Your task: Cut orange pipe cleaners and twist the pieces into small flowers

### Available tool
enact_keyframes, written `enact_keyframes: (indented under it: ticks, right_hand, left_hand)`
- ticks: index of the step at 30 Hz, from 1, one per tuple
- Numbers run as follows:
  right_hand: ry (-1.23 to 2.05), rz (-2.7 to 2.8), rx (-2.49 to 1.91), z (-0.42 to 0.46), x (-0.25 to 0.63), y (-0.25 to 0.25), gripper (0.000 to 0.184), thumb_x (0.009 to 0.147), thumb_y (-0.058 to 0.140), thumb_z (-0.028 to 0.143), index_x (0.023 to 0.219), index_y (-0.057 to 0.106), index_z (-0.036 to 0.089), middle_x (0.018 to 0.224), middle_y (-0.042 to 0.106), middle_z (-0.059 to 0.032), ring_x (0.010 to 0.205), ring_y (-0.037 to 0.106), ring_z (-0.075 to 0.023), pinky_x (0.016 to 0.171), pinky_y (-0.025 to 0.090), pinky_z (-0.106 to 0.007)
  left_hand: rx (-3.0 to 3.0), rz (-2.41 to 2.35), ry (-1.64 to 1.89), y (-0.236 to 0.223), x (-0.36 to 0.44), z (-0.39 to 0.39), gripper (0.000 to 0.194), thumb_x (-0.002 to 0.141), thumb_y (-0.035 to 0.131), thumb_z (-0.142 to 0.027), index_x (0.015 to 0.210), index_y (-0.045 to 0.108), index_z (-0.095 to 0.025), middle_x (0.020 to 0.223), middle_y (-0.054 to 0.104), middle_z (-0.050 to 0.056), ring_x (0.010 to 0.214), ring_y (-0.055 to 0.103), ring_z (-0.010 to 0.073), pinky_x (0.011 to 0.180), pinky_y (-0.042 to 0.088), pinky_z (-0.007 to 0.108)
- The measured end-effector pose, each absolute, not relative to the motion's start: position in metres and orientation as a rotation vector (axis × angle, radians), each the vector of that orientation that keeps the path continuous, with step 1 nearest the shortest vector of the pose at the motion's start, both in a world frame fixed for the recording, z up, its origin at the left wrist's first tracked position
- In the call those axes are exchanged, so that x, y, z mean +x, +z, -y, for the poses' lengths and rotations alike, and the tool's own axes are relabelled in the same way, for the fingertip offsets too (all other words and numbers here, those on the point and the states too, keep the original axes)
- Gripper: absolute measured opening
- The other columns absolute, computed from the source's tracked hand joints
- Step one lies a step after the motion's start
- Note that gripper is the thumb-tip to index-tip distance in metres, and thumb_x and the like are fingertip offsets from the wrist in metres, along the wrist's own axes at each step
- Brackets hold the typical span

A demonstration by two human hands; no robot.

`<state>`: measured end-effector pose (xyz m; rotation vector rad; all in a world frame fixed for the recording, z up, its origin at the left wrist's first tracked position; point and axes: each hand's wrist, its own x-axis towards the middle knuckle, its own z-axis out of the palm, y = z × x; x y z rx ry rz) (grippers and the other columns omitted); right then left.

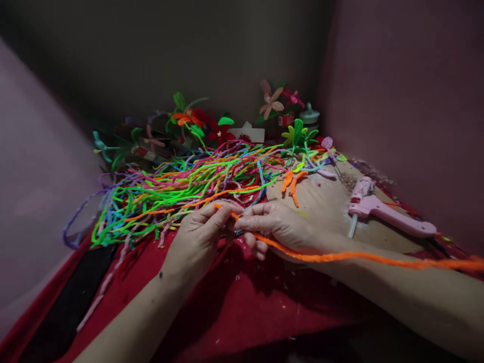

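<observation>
My left hand and my right hand meet at the middle of the table, both pinching one orange pipe cleaner. Its short end pokes out between the fingertips, and its long tail runs right over my right forearm to the frame edge. Just behind the hands lies a big tangle of coloured pipe cleaners, green, orange, pink and blue.
A pink glue gun lies on a board at the right. Two short orange pieces rest near it. Finished pipe-cleaner flowers stand at the back by the wall. A red cloth covers the table, with a black strip at the left.
</observation>
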<state>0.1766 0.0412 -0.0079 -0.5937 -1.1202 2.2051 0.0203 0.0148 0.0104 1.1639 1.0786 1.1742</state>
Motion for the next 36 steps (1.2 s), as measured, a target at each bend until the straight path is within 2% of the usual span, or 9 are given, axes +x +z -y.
enact_keyframes:
  ticks: [4, 8, 12, 18, 23, 29, 32, 36]
  right_hand:
    - [2.38, 1.054, -0.569, -0.044, 0.178, -0.008, 0.008, 0.071, 0.063, 0.017, 0.07, 0.059, 0.01, 0.044, 0.05, 0.0053, 0.031, 0.035, -0.0031, 0.033, 0.038, -0.016]
    - [2.312, 1.102, -0.62, -0.044, 0.177, -0.006, 0.012, 0.069, 0.063, 0.02, 0.064, 0.055, 0.013, 0.038, 0.043, 0.0077, 0.029, 0.028, -0.0029, 0.029, 0.031, -0.016]
    - [2.117, 1.152, -0.668, -0.039, 0.173, -0.005, 0.02, 0.066, 0.067, 0.022, 0.057, 0.049, 0.015, 0.036, 0.041, 0.0087, 0.028, 0.027, -0.0031, 0.027, 0.025, -0.016]
    - [1.941, 1.201, -0.74, -0.032, 0.171, -0.003, 0.019, 0.066, 0.065, 0.022, 0.056, 0.049, 0.016, 0.035, 0.04, 0.0087, 0.028, 0.028, -0.0037, 0.028, 0.02, -0.017]
    - [1.832, 1.246, -0.833, -0.032, 0.171, -0.003, 0.015, 0.067, 0.063, 0.019, 0.058, 0.051, 0.015, 0.035, 0.042, 0.0082, 0.029, 0.031, -0.0035, 0.03, 0.021, -0.016]
    - [1.892, 1.216, -0.848, -0.034, 0.171, -0.005, 0.017, 0.069, 0.064, 0.019, 0.059, 0.051, 0.015, 0.036, 0.046, 0.0071, 0.028, 0.033, -0.0038, 0.029, 0.023, -0.016]
    - [2.049, 1.245, -0.779, -0.038, 0.173, -0.008, 0.019, 0.07, 0.064, 0.022, 0.059, 0.052, 0.014, 0.039, 0.048, 0.0058, 0.027, 0.035, -0.005, 0.029, 0.028, -0.017]
    - [2.219, 1.227, -0.712, -0.042, 0.176, -0.011, 0.014, 0.07, 0.065, 0.019, 0.062, 0.056, 0.012, 0.04, 0.049, 0.0056, 0.028, 0.036, -0.005, 0.029, 0.033, -0.017]
  left_hand:
    - [1.107, -1.061, 1.285, 0.016, 0.019, -0.02, 0.017, 0.077, 0.062, -0.03, 0.071, 0.067, -0.015, 0.069, 0.064, 0.002, 0.055, 0.056, 0.0096, 0.052, 0.044, 0.019]
    - [1.138, -1.132, 1.294, 0.023, 0.015, -0.024, 0.021, 0.076, 0.061, -0.028, 0.064, 0.067, -0.012, 0.061, 0.062, 0.002, 0.05, 0.053, 0.0088, 0.048, 0.042, 0.019]
    - [1.086, -1.156, 1.327, 0.023, 0.015, -0.024, 0.021, 0.072, 0.063, -0.029, 0.061, 0.067, -0.012, 0.056, 0.061, 0.002, 0.046, 0.052, 0.0091, 0.047, 0.042, 0.02]
    - [0.968, -1.179, 1.321, 0.02, 0.017, -0.02, 0.022, 0.069, 0.069, -0.034, 0.069, 0.066, -0.012, 0.049, 0.056, -0.001, 0.042, 0.05, 0.0073, 0.042, 0.04, 0.017]
    - [0.937, -1.103, 1.248, 0.014, 0.017, -0.018, 0.019, 0.067, 0.073, -0.029, 0.075, 0.066, -0.014, 0.053, 0.057, -0.003, 0.043, 0.049, 0.0045, 0.04, 0.038, 0.013]
    - [1.002, -1.173, 1.226, 0.01, 0.02, -0.016, 0.014, 0.072, 0.069, -0.026, 0.073, 0.066, -0.012, 0.052, 0.059, 0.0, 0.045, 0.051, 0.0064, 0.043, 0.041, 0.016]
    - [1.03, -1.202, 1.359, 0.015, 0.012, -0.02, 0.012, 0.074, 0.067, -0.024, 0.073, 0.066, -0.012, 0.048, 0.055, -0.002, 0.042, 0.047, 0.0056, 0.04, 0.038, 0.015]
    - [0.982, -1.204, 1.675, 0.024, -0.007, -0.029, 0.008, 0.069, 0.071, -0.017, 0.069, 0.065, -0.011, 0.054, 0.055, -0.003, 0.045, 0.046, 0.0024, 0.043, 0.039, 0.011]
